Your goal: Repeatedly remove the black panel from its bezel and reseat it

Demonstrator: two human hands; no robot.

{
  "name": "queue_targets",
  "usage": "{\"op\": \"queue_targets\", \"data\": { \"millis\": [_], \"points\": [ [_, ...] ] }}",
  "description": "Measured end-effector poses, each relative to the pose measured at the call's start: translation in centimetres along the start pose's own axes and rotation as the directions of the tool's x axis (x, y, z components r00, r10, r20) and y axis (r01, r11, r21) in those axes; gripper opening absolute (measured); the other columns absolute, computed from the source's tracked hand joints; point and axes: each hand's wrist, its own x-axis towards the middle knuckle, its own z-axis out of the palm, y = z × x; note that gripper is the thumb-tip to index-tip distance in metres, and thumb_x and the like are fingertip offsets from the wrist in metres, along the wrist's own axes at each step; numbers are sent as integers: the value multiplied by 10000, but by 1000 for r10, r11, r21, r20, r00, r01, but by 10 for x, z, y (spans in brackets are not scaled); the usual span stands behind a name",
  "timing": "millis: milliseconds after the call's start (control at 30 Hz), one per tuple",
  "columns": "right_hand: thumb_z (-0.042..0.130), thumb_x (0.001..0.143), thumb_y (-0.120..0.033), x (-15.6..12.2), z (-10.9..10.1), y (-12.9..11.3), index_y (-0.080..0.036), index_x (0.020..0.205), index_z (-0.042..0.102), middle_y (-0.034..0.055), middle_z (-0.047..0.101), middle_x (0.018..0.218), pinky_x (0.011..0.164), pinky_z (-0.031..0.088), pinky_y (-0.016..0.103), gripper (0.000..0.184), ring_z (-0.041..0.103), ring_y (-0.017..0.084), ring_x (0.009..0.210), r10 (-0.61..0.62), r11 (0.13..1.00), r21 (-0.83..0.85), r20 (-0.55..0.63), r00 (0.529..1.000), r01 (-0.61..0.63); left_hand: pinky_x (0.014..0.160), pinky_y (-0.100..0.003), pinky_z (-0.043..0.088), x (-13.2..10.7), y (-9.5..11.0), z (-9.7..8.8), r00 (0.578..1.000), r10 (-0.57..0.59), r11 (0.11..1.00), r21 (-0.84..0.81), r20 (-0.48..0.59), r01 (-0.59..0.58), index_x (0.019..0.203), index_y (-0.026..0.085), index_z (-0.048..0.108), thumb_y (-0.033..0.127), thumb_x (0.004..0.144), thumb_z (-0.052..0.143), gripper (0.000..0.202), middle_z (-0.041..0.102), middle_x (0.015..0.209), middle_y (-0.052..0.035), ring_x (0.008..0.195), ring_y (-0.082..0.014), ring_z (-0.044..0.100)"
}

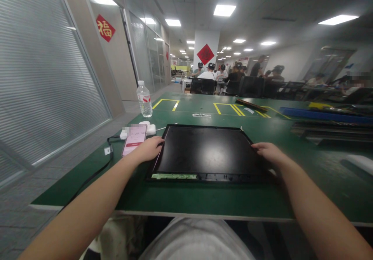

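Note:
A black flat display panel (201, 147) lies face up on the green table in front of me, a green strip (174, 176) along its near edge. My left hand (151, 148) grips the panel's left edge, fingertips curled over the frame. On the opposite side, my right hand (266, 151) holds the right edge between thumb and fingers. Just left of my left hand lies a phone (135, 138) with its screen lit. White plugs or adapters (148, 128) sit behind the phone, with a thin white cable running toward the panel.
A water bottle (145, 100) stands at the table's (131, 198) left edge. A black cable (96, 170) trails over that side. Dark strips (326, 131) and a long blue piece (317, 113) lie at right. Yellow tape marks the far side. Several people (210, 73) sit in the background.

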Motion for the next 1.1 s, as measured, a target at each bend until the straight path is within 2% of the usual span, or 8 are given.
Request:
{"op": "queue_targets", "data": {
  "millis": [200,333,467,633,733,800,967,1100],
  "points": [
    [601,656,-79,0,0,1,-160,967,780,91,734,804,694,528,302,368,690,224,756,0,999,41,6,1000,0,1073,-374,449,0,1,1,1000,-11,1000,-6,-5,11,1175,155,701,212,863,427,419,672,1283,-127,1197,-277,619],
    [564,647,-31,4,1,3,-148,1000,771,89,740,841,696,519,272,425,688,207,772,20,1000,11,24,999,-20,1078,-390,438,1,1,3,1000,-14,999,-29,-4,14,1184,100,692,188,856,419,436,668,1270,-173,1198,-292,614],
    [511,641,5,9,5,4,-149,1040,753,86,748,922,717,509,260,491,686,194,786,47,998,-50,-13,999,-48,1063,-393,440,2,0,4,1000,-21,999,-50,-5,21,1208,75,674,180,859,411,449,678,1249,-196,1185,-304,624],
    [516,666,-26,13,7,8,-165,1029,749,77,748,919,731,502,259,453,682,196,790,4,989,-150,-42,999,-10,1022,-384,461,0,2,2,996,-84,983,-166,8,84,1307,149,617,183,841,450,496,678,1294,-142,1194,-298,628],
    [520,677,-39,13,7,8,-164,1036,747,78,749,930,743,500,262,443,683,196,795,-7,986,-164,-42,999,0,1008,-377,468,-1,3,1,990,-140,960,-248,-7,134,1304,167,627,192,829,485,496,674,1307,-128,1189,-299,632],
    [523,679,-42,13,7,7,-164,1030,749,77,749,942,753,498,259,435,685,194,808,-12,985,-174,-44,999,4,984,-373,483,0,2,2,984,-174,935,-319,-28,157,1229,192,683,193,806,524,451,700,1267,-108,1150,-301,652],
    [540,712,-68,9,9,0,-161,1015,749,81,751,979,744,491,242,380,687,191,842,-6,976,-219,-80,997,-12,867,-366,526,4,0,11,953,-284,813,-554,-108,179,902,224,789,109,680,604,311,780,984,-70,933,-292,706],
    [554,717,-86,7,9,-3,-165,985,756,81,753,984,755,490,248,345,687,200,869,-22,967,-255,-106,994,-6,762,-333,532,4,5,11,928,-362,687,-699,-94,197,876,201,784,73,640,600,326,764,859,-54,819,-259,694]
  ]
}}
